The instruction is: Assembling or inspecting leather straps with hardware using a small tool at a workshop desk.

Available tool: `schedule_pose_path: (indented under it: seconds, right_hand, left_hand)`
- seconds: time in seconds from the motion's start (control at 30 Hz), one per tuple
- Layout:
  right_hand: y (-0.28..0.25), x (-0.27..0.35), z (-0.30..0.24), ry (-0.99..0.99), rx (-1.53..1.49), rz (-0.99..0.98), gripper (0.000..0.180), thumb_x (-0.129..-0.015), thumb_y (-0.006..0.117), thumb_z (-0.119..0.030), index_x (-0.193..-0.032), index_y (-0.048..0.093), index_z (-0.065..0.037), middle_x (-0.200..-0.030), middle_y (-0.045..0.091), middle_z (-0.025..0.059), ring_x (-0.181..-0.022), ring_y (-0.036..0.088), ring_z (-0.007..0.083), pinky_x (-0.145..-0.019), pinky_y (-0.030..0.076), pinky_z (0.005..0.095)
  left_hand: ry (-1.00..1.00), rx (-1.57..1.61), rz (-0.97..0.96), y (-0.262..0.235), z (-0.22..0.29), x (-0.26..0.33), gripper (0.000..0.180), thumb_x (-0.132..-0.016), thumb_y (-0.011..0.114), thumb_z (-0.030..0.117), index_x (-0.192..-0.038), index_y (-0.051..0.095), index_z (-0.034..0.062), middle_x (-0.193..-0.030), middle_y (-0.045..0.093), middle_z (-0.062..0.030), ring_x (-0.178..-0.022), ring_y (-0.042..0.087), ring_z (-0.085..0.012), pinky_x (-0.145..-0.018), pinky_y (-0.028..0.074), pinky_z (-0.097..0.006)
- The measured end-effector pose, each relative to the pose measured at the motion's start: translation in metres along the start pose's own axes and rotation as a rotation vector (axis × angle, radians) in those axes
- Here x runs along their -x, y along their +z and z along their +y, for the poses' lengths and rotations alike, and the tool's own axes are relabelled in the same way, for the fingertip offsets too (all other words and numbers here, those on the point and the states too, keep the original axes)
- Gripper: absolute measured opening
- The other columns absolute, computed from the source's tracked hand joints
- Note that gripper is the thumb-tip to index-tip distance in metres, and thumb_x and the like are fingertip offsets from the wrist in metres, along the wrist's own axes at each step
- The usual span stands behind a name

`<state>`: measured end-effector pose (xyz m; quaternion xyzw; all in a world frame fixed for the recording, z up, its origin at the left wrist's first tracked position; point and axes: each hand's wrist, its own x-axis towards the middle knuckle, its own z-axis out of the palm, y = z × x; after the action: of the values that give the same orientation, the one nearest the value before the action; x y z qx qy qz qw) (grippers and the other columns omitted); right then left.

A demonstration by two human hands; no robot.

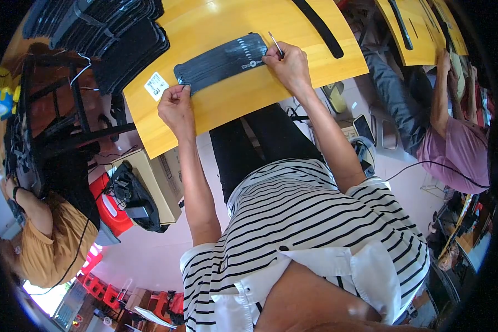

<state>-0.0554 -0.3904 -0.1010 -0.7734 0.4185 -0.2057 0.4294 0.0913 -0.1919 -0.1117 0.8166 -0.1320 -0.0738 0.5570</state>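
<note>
A flat, dark rectangular piece [218, 63] with ridged lines and white print lies slantwise on the yellow table [227, 108]; it looks like a fabric band or pouch. At its near left corner, my left hand [177, 112] is closed, thumb and fingers pinching the edge. My right hand [293, 69] is closed at the opposite end, its fingertips on the near right corner. From that same hand sticks up a small pointed metal tool [276, 44] with a dark handle, its exact kind unclear. A white label sheet [156, 86] with printed codes lies left of my left hand.
Stacks of dark flat pieces [133, 55] stand at the far left by a black frame [77, 105]. A long black strip [321, 30] lies on the table's right. Cardboard boxes [157, 182] are below left. People work on both sides, one in purple [454, 155], another in mustard [58, 235].
</note>
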Motion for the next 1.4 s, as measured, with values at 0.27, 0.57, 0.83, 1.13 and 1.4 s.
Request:
schedule_pose_path:
  seconds: [0.27, 0.57, 0.83, 1.13, 1.4]
  right_hand:
    - [-0.002, 0.0, -0.006, 0.038, 0.026, -0.026, 0.012, -0.068, 0.068, -0.013, -0.071, 0.06, -0.003, -0.06, 0.059, 0.0105, -0.06, 0.059, 0.0255, -0.057, 0.045, 0.0367]
    - [-0.004, -0.008, -0.004, -0.007, 0.093, -0.031, 0.02, -0.066, 0.071, -0.009, -0.064, 0.053, -0.003, -0.054, 0.051, 0.003, -0.051, 0.05, 0.0122, -0.05, 0.04, 0.0274]
    - [-0.031, -0.02, 0.015, -0.023, 0.147, -0.095, 0.014, -0.073, 0.063, -0.014, -0.076, 0.057, -0.003, -0.065, 0.058, 0.0121, -0.064, 0.057, 0.0249, -0.059, 0.044, 0.0354]
    - [-0.026, -0.03, 0.015, -0.353, 0.424, 0.167, 0.011, -0.077, 0.048, -0.002, -0.086, 0.05, 0.002, -0.084, 0.053, 0.0213, -0.073, 0.058, 0.038, -0.065, 0.048, 0.0447]
    - [-0.007, -0.03, 0.013, -0.472, 0.666, 0.328, 0.015, -0.073, 0.052, -0.003, -0.086, 0.046, -0.003, -0.08, 0.046, 0.008, -0.077, 0.056, 0.0212, -0.051, 0.052, 0.0277]
  left_hand:
    - [-0.008, -0.007, 0.001, -0.001, -0.009, -0.003, 0.01, -0.073, 0.067, 0.004, -0.077, 0.061, -0.0029, -0.062, 0.055, -0.0018, -0.056, 0.047, -0.0075, -0.053, 0.04, -0.021]
    - [-0.08, -0.043, -0.032, -0.007, -0.003, -0.012, 0.014, -0.071, 0.069, 0.002, -0.076, 0.057, -0.001, -0.061, 0.055, -0.0031, -0.05, 0.05, -0.0096, -0.046, 0.041, -0.021]
    - [-0.263, 0.0, -0.159, -0.021, -0.003, -0.025, 0.007, -0.074, 0.063, 0.0, -0.08, 0.058, -0.0019, -0.06, 0.056, -0.0037, -0.047, 0.053, -0.0099, -0.043, 0.042, -0.021]
    - [-0.188, -0.39, -0.018, -0.004, 0.01, -0.044, 0.045, -0.083, 0.053, 0.039, -0.074, 0.064, -0.004, -0.068, 0.063, -0.0197, -0.07, 0.062, -0.0348, -0.071, 0.047, -0.039]
    - [-0.217, -1.002, 0.136, 0.036, 0.047, -0.035, 0.058, -0.079, 0.051, 0.054, -0.082, 0.066, -0.0021, -0.085, 0.063, -0.0236, -0.084, 0.062, -0.0351, -0.074, 0.047, -0.042]
